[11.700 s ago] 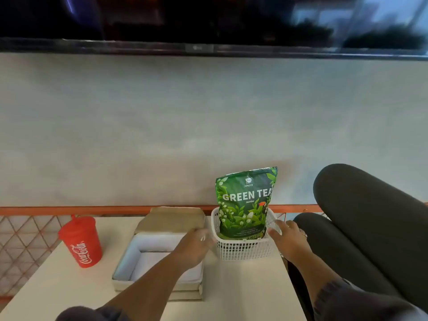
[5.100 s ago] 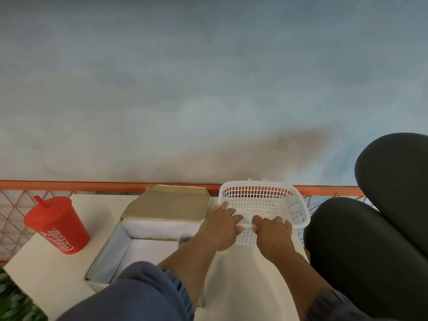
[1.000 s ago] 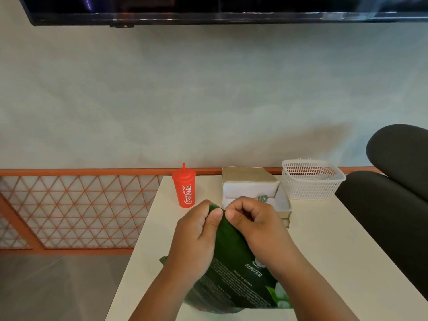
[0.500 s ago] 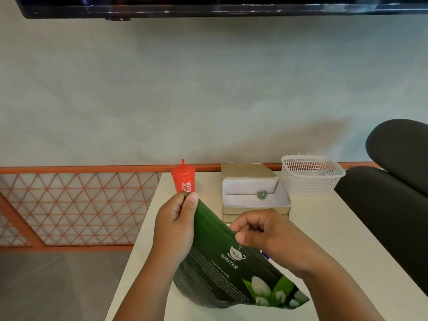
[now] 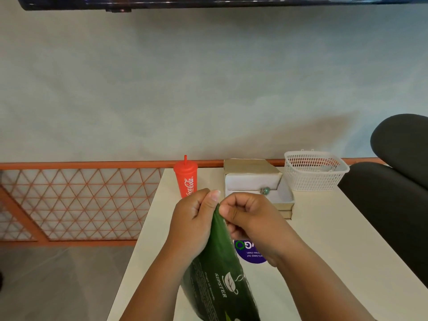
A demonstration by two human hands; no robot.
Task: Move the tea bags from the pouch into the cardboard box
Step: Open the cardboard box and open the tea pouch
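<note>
The hands are coming back together now. Half a second ago they were spread along the top of the pouch (image 5: pixel 215 274), the left hand (image 5: pixel 194 218) out at the corner, the right hand (image 5: pixel 250 216) nearer the middle. Now both are bunching up side by side, thumbs and curled fingers pinching that top edge, knuckles nearly touching. The pouch is turning too, showing more edge than face, and it is leaning up over the table (image 5: pixel 324 239) between the forearms, its bottom out of frame. To my eye the person is working at the seal, tearing or prising it; whether the mouth is open yet, I cannot tell. No tea bags are showing. The box (image 5: pixel 252 181) is waiting open beyond the hands, between the cup (image 5: pixel 186 179) and the basket (image 5: pixel 312 174), with one small green thing (image 5: pixel 265 190) lying inside. So the transfer is not starting yet: everything is hanging on getting the pouch open, and a firm pull apart looks like the next call.
</note>
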